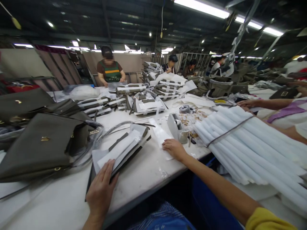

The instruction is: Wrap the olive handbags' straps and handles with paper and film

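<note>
Fingers [108, 168] of the left hand [102, 183] lie nearly straight and close together on the near end of a paper-wrapped dark bag piece [124, 143], thumb spread to the right; whether they grip it cannot be told. The piece rests on the table [141, 179], its long axis slanting from near left to far right, dark strip ends sticking out at the far right. The right hand [174, 149], palm down and loosely curved, touches a white strip [157, 132] running away toward the far side; any pinch is hidden. Just beyond stands a grey holder [174, 126], with brass-coloured fittings [188, 118] to its right. A dark olive handbag [40, 143] lies at left, a strapped bundle of white foam rolls [240, 137] at right. Farther off are heaped wrapped pieces [146, 105] and a co-worker in a striped apron [111, 72].
</note>
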Tool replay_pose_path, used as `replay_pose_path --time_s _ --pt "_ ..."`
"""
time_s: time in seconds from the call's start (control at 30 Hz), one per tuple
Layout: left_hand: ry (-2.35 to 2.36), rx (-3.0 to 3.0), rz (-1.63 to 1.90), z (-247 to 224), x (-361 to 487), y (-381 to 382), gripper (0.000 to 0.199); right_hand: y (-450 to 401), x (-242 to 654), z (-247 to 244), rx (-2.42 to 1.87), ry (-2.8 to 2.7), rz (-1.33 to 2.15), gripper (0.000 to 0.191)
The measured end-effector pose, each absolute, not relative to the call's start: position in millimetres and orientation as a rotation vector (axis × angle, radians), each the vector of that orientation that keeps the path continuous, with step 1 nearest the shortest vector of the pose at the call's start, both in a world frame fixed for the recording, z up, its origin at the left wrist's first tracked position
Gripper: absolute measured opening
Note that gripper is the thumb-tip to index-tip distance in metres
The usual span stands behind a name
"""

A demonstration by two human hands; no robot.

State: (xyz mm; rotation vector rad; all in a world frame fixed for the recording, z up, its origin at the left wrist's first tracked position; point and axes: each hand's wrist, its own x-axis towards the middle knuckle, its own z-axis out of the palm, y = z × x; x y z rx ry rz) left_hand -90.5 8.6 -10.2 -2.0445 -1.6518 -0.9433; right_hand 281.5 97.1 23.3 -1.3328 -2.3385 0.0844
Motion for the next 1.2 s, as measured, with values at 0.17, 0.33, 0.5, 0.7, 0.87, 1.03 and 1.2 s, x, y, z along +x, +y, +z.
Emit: replay_pose_path --time_s 0.17,0.33,0.5,0.7,0.87,1.03,1.2 --pt "-1.708 -1.998 -0.974 -9.3 -92.7 8.5 0.061 59.6 256.2 41.8 -1.261 -2.27 0.16 0.019" --pt "-1.73 -1.957 -1.023 -8.5 -95.3 8.6 0.061 0.9 230.9 56.1 -1.082 -2.472 0.729 0.022" --pt "-1.737 -1.887 -1.059 -6.7 -95.0 8.1 0.062 10.0 214.3 32.6 -1.381 -2.244 0.43 0.034" --pt "-1.76 -1.879 -1.138 -2.6 -98.0 8.5 0.059 41.7 171.7 -11.9 -1.434 -2.421 0.164 0.08" --pt "-1.743 -1.879 -1.184 8.5 -96.1 13.4 0.058 70.4 121.0 -8.7 -1.071 -2.609 0.236 0.081" --pt "-1.626 -1.949 -1.129 14.7 -85.2 19.0 0.058 86.8 94.0 2.9 -0.875 -2.51 0.267 0.051" --pt "-1.477 -2.057 -1.021 11.1 -67.7 14.9 0.051 36.8 126.1 12.3 -0.645 -2.274 0.305 0.026"
